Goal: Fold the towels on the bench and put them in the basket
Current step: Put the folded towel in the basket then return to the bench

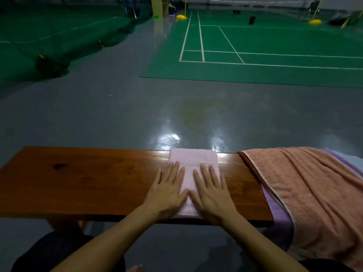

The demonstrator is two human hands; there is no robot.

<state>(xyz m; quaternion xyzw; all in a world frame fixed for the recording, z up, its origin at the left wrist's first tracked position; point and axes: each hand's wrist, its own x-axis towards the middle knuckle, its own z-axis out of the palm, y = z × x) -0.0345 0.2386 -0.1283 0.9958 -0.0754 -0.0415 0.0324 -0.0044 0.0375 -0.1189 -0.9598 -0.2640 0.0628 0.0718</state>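
Folded towel [193, 160] mid-bench [78, 179], unfolded towels [306, 183] to its right

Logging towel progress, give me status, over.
Left hand and right hand open, flat on folded pink towel. Orange terry towel over purple towel unfolded at right. Basket not in view.

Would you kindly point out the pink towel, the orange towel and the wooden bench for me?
pink towel [193, 157]: head view, on its bare far end beyond the fingertips.
orange towel [306, 179]: head view, on the middle of its draped top.
wooden bench [78, 179]: head view, on the bare seat left of the hands.
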